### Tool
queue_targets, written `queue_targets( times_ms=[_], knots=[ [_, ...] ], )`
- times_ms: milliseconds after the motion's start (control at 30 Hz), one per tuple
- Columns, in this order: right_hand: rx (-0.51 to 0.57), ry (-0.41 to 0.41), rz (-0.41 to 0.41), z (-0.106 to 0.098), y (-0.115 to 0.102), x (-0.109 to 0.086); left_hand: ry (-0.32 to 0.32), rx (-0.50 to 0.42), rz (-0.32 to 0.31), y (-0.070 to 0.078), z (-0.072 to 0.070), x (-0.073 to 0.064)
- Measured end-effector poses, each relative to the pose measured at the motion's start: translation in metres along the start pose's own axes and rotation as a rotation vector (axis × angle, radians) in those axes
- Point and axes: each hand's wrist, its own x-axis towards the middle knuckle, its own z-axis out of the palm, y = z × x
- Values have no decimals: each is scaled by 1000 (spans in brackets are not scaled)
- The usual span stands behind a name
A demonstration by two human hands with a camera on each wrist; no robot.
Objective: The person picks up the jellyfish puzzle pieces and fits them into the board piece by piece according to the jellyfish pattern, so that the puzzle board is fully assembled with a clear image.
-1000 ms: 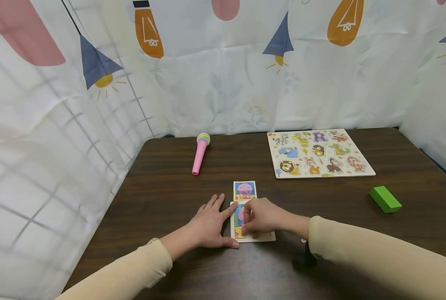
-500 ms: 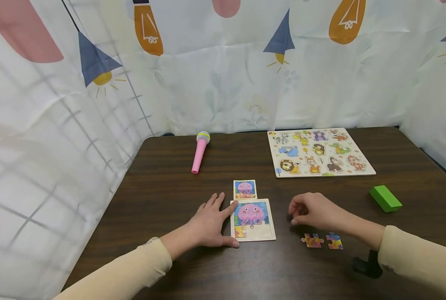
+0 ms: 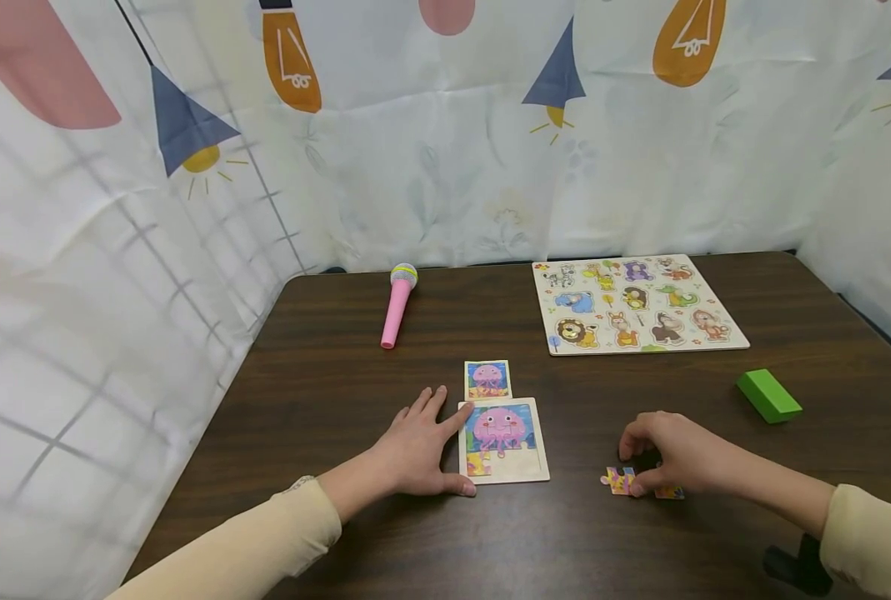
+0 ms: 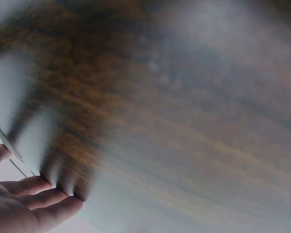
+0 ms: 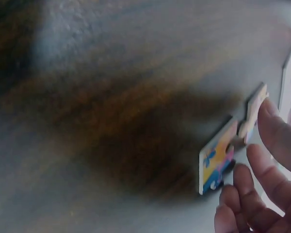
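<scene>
My left hand [image 3: 418, 454] rests spread on the table, its index finger and thumb at the left edge of a square puzzle tray [image 3: 522, 465]. The tray holds a pink jellyfish picture with a bare patch at its lower right. A small jellyfish card [image 3: 488, 379] lies just behind it. Over two loose jigsaw pieces on the table, my right hand [image 3: 681, 454] curves with thumb and index finger apart. The thumb overlaps the left jigsaw piece [image 3: 614, 481]; a firm grip cannot be seen. Partly under the hand lies the other jigsaw piece [image 5: 217, 158].
A pink toy microphone [image 3: 397, 308] lies at the back left. Towards the back right is a wooden animal puzzle board [image 3: 603, 344]. To the right sits a green block [image 3: 769, 396]. Patterned cloth [image 3: 415, 192] hangs behind and beside the table.
My right hand has left the tray and moved right, down to the loose pieces, uncovering the jellyfish picture. The left hand stays in place.
</scene>
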Motion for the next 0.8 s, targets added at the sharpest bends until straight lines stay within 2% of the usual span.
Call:
queue_targets(
  times_ms=[167, 333, 400, 600, 800],
  knots=[
    [-78, 44, -39, 7, -4, 0, -1, -3, 0, 0, 0, 0],
    [-76, 60, -50, 9, -9, 2, 0, -3, -1, 0, 1, -1],
    [-46, 68, -62, 10, -10, 3, 0, 0, 0, 0, 1, -1],
    [151, 61, -83, 12, -14, 4, -7, 0, -4, 0, 1, -1],
    [268, 44, -33, 7, -16, 9, -8, 0, -4, 1, 1, -1]
  ],
)
